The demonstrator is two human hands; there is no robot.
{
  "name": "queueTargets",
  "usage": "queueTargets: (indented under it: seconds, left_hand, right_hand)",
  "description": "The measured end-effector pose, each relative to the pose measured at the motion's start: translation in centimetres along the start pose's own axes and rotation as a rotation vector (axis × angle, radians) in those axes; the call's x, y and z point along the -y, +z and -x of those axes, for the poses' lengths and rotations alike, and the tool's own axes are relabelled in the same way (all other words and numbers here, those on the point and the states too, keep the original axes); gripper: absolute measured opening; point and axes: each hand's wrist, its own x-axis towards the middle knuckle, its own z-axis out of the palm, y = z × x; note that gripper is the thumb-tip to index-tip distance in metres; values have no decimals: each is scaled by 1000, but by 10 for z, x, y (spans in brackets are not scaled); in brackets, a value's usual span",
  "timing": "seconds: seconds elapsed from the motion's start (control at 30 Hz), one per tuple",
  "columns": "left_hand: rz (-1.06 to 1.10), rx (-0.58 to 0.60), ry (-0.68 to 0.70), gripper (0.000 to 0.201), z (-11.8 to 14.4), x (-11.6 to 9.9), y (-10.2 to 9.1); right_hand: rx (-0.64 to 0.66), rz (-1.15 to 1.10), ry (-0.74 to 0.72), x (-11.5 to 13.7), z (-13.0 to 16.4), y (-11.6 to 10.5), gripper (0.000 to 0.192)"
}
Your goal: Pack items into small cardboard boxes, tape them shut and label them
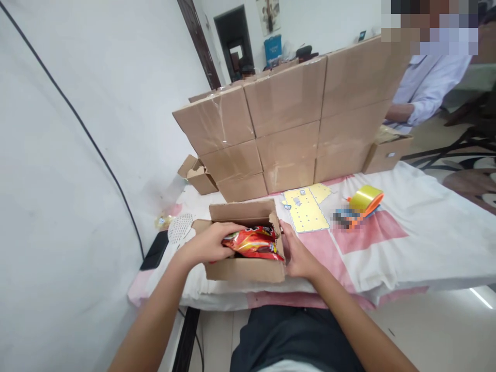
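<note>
An open cardboard box [244, 270] stands near the front edge of the cloth-covered table, flaps spread. Inside it lie shiny red packets [256, 243], at least two by the look of it; their print is too small to read. My left hand [211, 243] reaches over the box's left side, its fingers closed on the left end of a packet; some fingertips are hidden. Against the box's right wall, my right hand [296, 253] grips the cardboard, with the thumb near the upper corner and the other fingers partly hidden.
Stacked taped cartons [287, 129] form a wall behind. A tape dispenser [364, 201] and a yellow patterned sheet [308, 209] lie right of the box. To the left are a black phone-like slab [155, 250] and a small open carton [199, 175]. A person [426, 88] is at the far right.
</note>
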Motion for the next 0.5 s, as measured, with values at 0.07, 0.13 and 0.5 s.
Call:
queueTargets:
  seconds: [0.07,0.13,0.5]
  left_hand:
    - [44,110,-6,61,-25,10,14]
    - [-21,162,-55,56,-42,19,26]
    - [-304,-420,-130,41,13,28,30]
  right_hand:
    - [-11,7,-6,1,-1,-1,135]
    - [-26,10,8,3,-2,-2,133]
    - [6,42,-8,-4,2,2,128]
